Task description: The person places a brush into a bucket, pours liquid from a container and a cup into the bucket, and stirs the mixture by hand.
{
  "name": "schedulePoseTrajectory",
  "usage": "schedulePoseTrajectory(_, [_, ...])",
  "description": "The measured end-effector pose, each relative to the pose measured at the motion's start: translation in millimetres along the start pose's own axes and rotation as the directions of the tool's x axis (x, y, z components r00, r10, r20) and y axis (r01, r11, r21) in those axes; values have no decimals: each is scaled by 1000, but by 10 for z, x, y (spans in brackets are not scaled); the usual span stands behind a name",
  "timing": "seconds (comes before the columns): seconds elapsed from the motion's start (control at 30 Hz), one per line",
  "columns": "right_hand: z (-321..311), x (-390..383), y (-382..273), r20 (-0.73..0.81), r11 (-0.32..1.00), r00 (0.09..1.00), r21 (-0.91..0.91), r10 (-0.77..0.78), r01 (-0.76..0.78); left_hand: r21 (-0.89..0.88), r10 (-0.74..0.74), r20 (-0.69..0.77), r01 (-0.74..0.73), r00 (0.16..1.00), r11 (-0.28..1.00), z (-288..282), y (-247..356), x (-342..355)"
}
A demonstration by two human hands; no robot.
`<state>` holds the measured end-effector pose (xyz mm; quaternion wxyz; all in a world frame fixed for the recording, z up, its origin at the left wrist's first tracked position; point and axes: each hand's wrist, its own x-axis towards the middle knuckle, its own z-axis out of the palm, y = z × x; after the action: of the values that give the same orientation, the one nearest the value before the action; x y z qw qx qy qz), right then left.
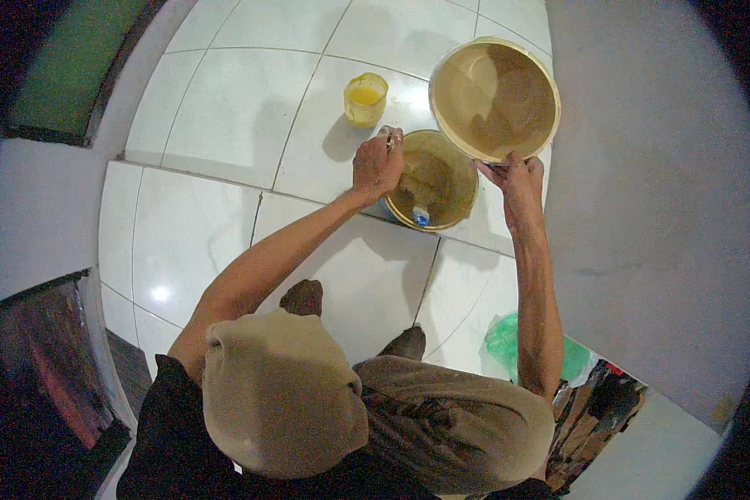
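My right hand (pixel 515 179) grips the near rim of a large round beige container (pixel 496 92) with cloudy tan contents, tilted beside and partly over a smaller bucket (pixel 446 187). That bucket stands at the edge of a tiled step, coated tan inside, with a small blue-and-white object (pixel 421 215) low inside it. My left hand (pixel 377 171) is closed at the bucket's left rim around a small pale item, too indistinct to name. Just beyond it stands a yellow cup (pixel 365 96) holding yellow contents.
White floor tiles (pixel 217 108) form two levels. A grey wall (pixel 650 208) runs along the right, with a green plastic bag (pixel 500 342) and dark worn boards (pixel 596 417) near its foot. Another wall (pixel 42 200) is on the left. My feet and knees are below the bucket.
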<state>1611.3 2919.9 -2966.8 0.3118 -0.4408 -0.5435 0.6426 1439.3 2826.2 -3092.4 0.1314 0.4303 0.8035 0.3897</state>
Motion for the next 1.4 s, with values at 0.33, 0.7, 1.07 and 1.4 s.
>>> schedulePoseTrajectory(0.33, [96,18,-51,50,998,999,-59,3,0,35,74,-64,-72,995,997,-142,-91,114])
schedulePoseTrajectory(0.7, [-189,-106,-15,87,993,995,-113,39,-29,91,348,104,-358,932,929,-596,524,-107])
schedulePoseTrajectory(1.07, [-1242,-288,-134,-91,989,995,-138,39,-51,43,93,656,-160,749,986,-136,1926,-354])
schedulePoseTrajectory(1.4, [-2008,-152,27,-157,899,980,-436,-120,40,-218,146,635,-6,758,976,554,2824,-998])
